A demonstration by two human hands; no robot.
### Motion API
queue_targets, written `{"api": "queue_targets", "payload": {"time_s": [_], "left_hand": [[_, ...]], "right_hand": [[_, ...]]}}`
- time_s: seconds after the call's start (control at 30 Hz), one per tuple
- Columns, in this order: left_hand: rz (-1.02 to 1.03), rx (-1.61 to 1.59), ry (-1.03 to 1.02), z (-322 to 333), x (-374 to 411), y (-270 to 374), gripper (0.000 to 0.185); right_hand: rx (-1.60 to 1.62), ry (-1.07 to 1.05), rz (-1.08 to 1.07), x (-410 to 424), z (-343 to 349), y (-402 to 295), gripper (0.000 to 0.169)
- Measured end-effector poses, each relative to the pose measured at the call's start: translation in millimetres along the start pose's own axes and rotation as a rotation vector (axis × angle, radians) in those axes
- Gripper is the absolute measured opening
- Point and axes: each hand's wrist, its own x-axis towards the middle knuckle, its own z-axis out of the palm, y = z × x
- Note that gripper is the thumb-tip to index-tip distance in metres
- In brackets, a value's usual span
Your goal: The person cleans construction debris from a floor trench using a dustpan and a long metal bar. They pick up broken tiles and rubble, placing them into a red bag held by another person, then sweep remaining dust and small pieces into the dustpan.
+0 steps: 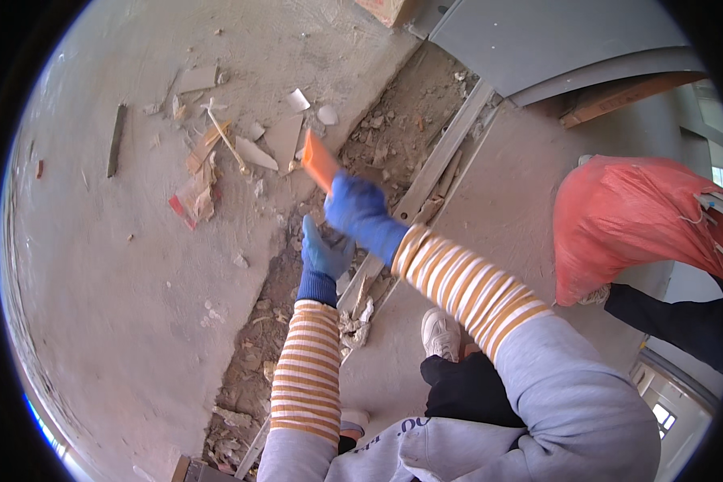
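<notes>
My right hand [364,214], in a blue knitted glove, is closed around one end of an orange object [318,159]. Its other end points up and left, above the floor debris; motion blur hides what exactly it is. Just below and left of it is my left hand [325,250], also gloved, with the thumb and fingers apart and nothing visible in it. Both hands are above a rubble-filled trench [385,132] in the concrete floor. A long pale strip [443,147] runs along the trench's right side.
Broken flat pieces [256,152], a thin stick [224,135] and torn packaging [199,199] litter the concrete floor [156,337]. A filled red woven sack [614,223] stands at right, beside a person's dark-clothed leg [669,316]. Grey panels [554,42] lie at upper right.
</notes>
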Motion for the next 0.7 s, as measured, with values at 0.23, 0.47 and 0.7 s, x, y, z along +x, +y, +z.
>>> {"api": "queue_targets", "payload": {"time_s": [0.23,0.47,0.7], "left_hand": [[-0.026,1.096,0.455,65.4,-51.3,51.1,0.028],[0.341,-0.064,-0.133,-46.6,-20.7,52.6,0.017],[0.916,1.708,0.432,-10.0,23.8,155.1,0.079]], "right_hand": [[0.168,-0.342,-0.151,-53.5,10.5,-42.7,0.038],[0.438,-0.300,-0.197,-42.7,-65.3,53.8,0.026],[1.219,-0.248,0.340,-124.4,-145.3,279.6,0.053]]}}
